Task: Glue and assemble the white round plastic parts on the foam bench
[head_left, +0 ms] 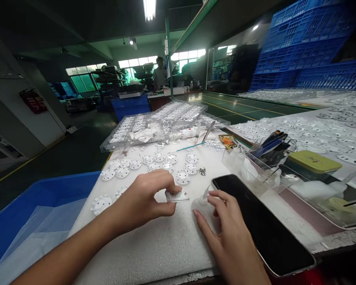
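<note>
My left hand [154, 196] is closed, pinching a small white round part [178, 196] edge-on between thumb and fingers just above the white foam sheet [148, 245]. Around a translucent squeeze bottle [202, 204] with a thin pointed nozzle, my right hand [225, 221] curls its thumb and fingers; the grip looks loose, and the hand partly hides the bottle. Beyond the hands, several white discs with dark spots [182, 177] lie on the foam. A little pile of tiny dark pieces [202, 171] sits near them.
A black phone [267, 225] lies right of my right hand. Farther right are a clear bin [308, 202] with tools and a yellow-green tin [313, 161]. Clear trays of white parts [130, 128] and a blue brush [190, 146] lie behind; a blue crate [62, 182] stands left.
</note>
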Action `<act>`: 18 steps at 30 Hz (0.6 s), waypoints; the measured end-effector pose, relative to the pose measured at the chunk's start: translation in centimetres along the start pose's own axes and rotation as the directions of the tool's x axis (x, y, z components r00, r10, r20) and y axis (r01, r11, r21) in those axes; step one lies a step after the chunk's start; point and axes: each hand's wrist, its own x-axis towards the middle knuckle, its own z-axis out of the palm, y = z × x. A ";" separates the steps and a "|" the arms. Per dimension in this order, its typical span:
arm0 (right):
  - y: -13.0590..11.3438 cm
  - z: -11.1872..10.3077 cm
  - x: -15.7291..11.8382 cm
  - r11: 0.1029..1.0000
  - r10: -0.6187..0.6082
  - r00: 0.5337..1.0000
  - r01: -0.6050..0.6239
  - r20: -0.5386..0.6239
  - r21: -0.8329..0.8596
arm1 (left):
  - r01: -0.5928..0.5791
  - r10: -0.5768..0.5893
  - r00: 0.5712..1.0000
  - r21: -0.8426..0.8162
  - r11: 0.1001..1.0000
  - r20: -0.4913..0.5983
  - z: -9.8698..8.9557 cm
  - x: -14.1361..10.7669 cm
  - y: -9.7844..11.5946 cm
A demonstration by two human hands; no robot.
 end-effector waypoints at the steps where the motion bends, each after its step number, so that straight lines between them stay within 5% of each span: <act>1: 0.1 0.1 0.2 1.000 -0.001 0.999 0.000 0.035 0.024 | 0.005 -0.005 1.000 -0.001 1.000 0.000 0.1 0.0 0.1; 6: -0.3 -0.3 0.5 0.914 0.169 0.983 -0.185 0.075 0.361 | 0.266 -0.274 0.962 -0.239 0.934 0.003 0.6 0.4 0.0; 9: -0.9 -0.9 1.1 0.844 0.246 0.969 -0.220 0.011 0.490 | 0.494 -0.512 0.847 -0.571 0.656 0.144 1.2 0.9 -0.6; 13: -1.5 -1.0 2.3 0.790 0.374 0.898 -0.178 -0.231 0.586 | 0.565 -0.592 0.735 -0.781 0.265 0.330 1.8 1.3 -1.3; 18: -1.8 -0.1 2.9 0.757 0.368 0.828 -0.004 -0.422 0.653 | 0.561 -0.611 0.692 -0.819 0.120 0.384 2.0 1.4 -1.5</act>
